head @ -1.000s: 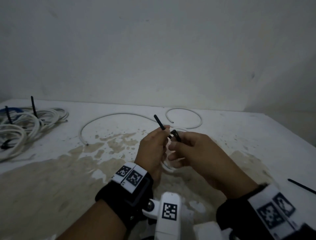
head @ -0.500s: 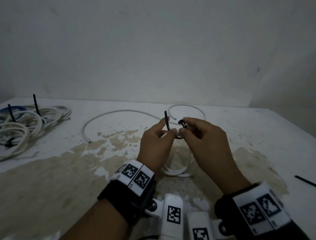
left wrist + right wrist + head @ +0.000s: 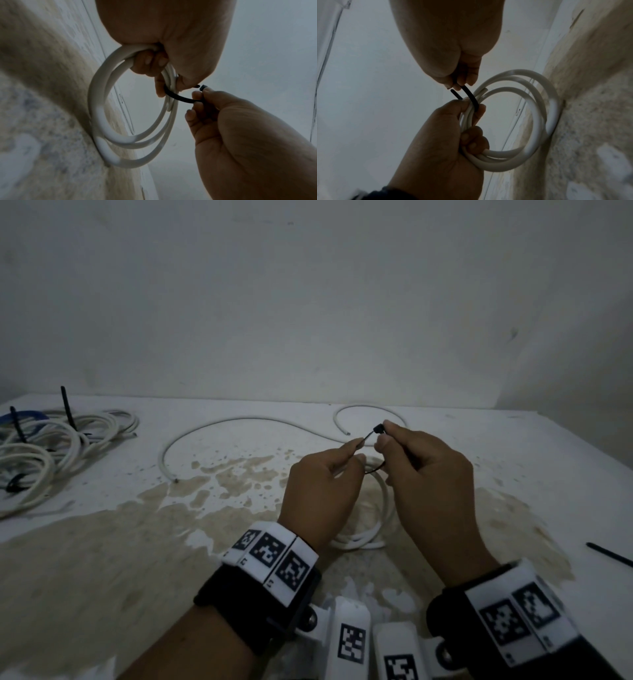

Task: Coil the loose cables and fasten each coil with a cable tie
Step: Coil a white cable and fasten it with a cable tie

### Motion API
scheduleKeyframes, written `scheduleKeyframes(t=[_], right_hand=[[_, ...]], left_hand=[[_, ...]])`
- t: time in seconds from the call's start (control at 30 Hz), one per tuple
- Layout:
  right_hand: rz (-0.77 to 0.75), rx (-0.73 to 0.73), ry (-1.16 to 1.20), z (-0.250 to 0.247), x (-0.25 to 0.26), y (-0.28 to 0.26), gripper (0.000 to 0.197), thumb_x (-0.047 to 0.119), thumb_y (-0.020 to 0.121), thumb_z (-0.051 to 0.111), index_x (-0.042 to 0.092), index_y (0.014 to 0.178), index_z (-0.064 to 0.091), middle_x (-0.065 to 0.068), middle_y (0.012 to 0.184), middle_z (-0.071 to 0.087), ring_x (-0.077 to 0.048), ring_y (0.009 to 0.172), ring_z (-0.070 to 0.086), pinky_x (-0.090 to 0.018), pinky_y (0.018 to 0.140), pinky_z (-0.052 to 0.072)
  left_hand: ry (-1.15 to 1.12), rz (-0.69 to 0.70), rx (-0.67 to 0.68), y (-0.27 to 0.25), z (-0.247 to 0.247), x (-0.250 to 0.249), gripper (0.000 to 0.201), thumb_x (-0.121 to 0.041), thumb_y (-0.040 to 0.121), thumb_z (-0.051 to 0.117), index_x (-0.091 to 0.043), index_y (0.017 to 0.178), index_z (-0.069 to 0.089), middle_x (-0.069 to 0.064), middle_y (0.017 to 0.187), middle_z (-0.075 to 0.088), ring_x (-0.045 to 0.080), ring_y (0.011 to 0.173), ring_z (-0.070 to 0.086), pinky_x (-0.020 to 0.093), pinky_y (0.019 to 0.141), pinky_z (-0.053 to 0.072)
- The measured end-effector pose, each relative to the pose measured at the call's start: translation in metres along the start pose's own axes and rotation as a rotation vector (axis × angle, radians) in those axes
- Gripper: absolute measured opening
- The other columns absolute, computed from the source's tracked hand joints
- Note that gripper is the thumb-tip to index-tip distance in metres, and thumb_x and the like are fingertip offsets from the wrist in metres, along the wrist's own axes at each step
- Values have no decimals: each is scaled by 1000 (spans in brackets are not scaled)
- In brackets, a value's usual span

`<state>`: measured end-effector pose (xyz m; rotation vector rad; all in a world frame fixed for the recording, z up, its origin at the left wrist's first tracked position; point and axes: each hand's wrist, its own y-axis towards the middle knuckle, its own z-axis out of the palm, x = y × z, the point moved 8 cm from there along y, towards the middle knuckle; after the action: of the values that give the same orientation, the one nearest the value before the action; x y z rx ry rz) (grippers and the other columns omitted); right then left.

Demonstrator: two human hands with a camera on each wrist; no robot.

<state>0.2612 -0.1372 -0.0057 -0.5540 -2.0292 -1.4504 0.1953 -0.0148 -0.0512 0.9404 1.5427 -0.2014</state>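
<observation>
A small white cable coil [image 3: 376,529] hangs from my left hand [image 3: 322,484], its lower edge touching the stained table [image 3: 102,542]. A black cable tie [image 3: 180,98] loops round the coil's strands. The left fingers curl round the coil [image 3: 102,121] while thumb and forefinger pinch the tie's tail. My right hand [image 3: 424,474] pinches the tie's head end [image 3: 377,429] between thumb and fingertips. The tail tip [image 3: 455,94] points at the head with a small gap between them. In the right wrist view the tie [image 3: 471,97] crosses the coil [image 3: 537,108] just above the left fingers [image 3: 471,138].
A long loose white cable [image 3: 239,421] and a shorter curl [image 3: 370,407] lie on the table beyond my hands. Several tied white coils [image 3: 41,450] with upright black tie tails sit far left. A spare black tie [image 3: 609,554] lies right. A wall stands close behind.
The tie's tail has swung from pointing up to pointing right, toward the head in my right hand. Both hands have shifted slightly right and further from me with the coil.
</observation>
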Motion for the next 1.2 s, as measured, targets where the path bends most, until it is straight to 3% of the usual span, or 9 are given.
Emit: scheduleKeyframes(t=[0.23,0.33,0.43,0.53,0.63,0.73,0.9,1.07,1.2], right_hand=[[39,35,-14,1,-5,1,19,13,90,61,15,105,72,28,79,57,11,79,58,-1,73,40],[100,68,12,0,-8,3,16,11,87,63,15,98,74,26,78,61,3,80,61,-3,70,42],[93,97,-14,0,-5,4,12,13,85,65,18,90,75,30,74,59,12,74,59,-1,67,39],[92,107,-10,0,-4,2,12,14,85,66,24,83,71,27,71,61,13,72,58,-1,66,40],[146,135,-5,4,-9,0,10,14,84,67,23,80,65,17,64,61,8,63,59,-4,58,41],[203,191,8,9,-15,-1,3,15,84,66,16,81,66,6,58,61,-1,56,58,-8,56,41],[189,104,70,1,-8,-1,8,13,84,65,18,80,67,7,70,65,-2,66,59,-5,57,41],[139,26,35,-1,-1,-3,9,13,83,67,21,81,66,11,74,64,-4,71,57,-6,63,40],[131,92,55,3,3,-3,7,8,83,65,9,76,63,0,67,61,-6,62,53,-8,56,40]], left_hand=[[34,34,15,-1,1,-3,27,-21,93,56,-29,116,68,-8,101,73,-5,94,62,-1,78,41],[48,39,25,0,3,-1,26,-22,94,56,-26,116,69,-7,104,73,1,99,65,16,90,48],[71,60,23,0,4,-1,25,-22,95,55,-24,115,70,-7,105,73,2,99,65,26,93,50],[87,106,19,-1,3,-4,25,-21,95,55,-23,113,71,-6,99,74,-2,89,65,22,85,51],[112,171,25,-3,4,-10,29,-30,91,51,-23,106,75,-6,76,71,-2,65,57,16,67,44],[158,235,16,-5,6,-16,30,-31,88,47,-25,95,75,-10,66,62,2,65,55,17,63,42],[131,229,45,-4,9,-13,35,-33,88,48,-23,114,70,-6,95,73,3,89,65,27,82,52],[114,171,52,-2,7,-11,34,-35,88,46,-18,89,75,0,76,72,12,74,66,39,73,52],[155,289,51,-6,7,-19,30,-30,90,47,-19,97,74,-7,74,70,2,70,62,23,67,49]])
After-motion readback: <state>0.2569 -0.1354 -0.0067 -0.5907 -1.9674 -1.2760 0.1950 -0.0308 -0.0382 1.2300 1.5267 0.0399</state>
